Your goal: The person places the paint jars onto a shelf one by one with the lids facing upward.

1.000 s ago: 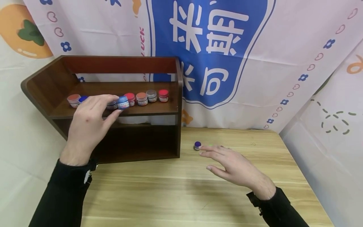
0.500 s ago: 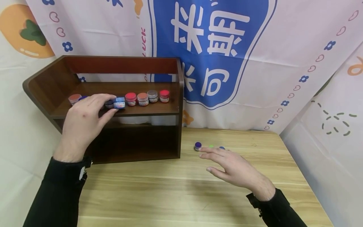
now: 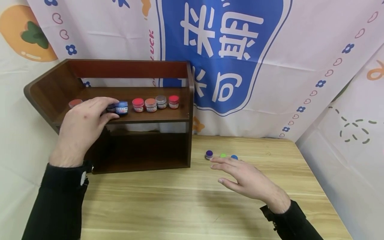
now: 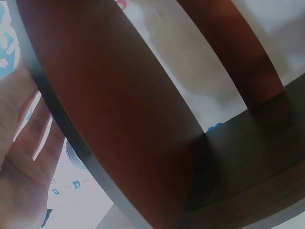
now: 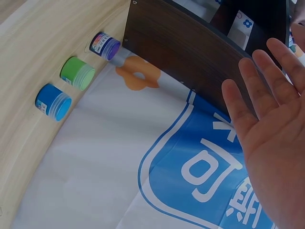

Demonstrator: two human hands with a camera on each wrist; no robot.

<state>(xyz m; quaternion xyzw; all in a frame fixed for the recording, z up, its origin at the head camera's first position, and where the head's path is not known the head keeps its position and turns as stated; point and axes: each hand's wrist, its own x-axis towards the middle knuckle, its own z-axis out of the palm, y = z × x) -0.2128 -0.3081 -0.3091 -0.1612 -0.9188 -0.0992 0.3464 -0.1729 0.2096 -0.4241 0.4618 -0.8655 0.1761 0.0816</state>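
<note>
On the upper board of a brown wooden shelf (image 3: 150, 116), my left hand (image 3: 82, 125) pinches a small blue-lidded paint jar (image 3: 121, 108) between thumb and fingers. A dark jar (image 3: 111, 108) shows just behind the fingertips. Farther left, an orange-lidded jar (image 3: 75, 103) is partly covered by the hand. My right hand (image 3: 246, 178) hovers over the table, fingers extended and holding nothing. Past its fingertips stand a purple jar (image 5: 105, 46), a green jar (image 5: 77, 74) and a blue jar (image 5: 53, 102). In the left wrist view the held jar is hidden.
Right of the held jar, a red jar (image 3: 138, 105), another orange-lidded jar (image 3: 151, 105), a grey-lidded jar (image 3: 161, 102) and a second red jar (image 3: 173, 102) line the shelf. A printed cloth (image 3: 270, 83) hangs behind the wooden table (image 3: 168, 206).
My left hand has moved left along the shelf with the blue jar, leaving a gap before the red jar. The right hand has hardly moved.
</note>
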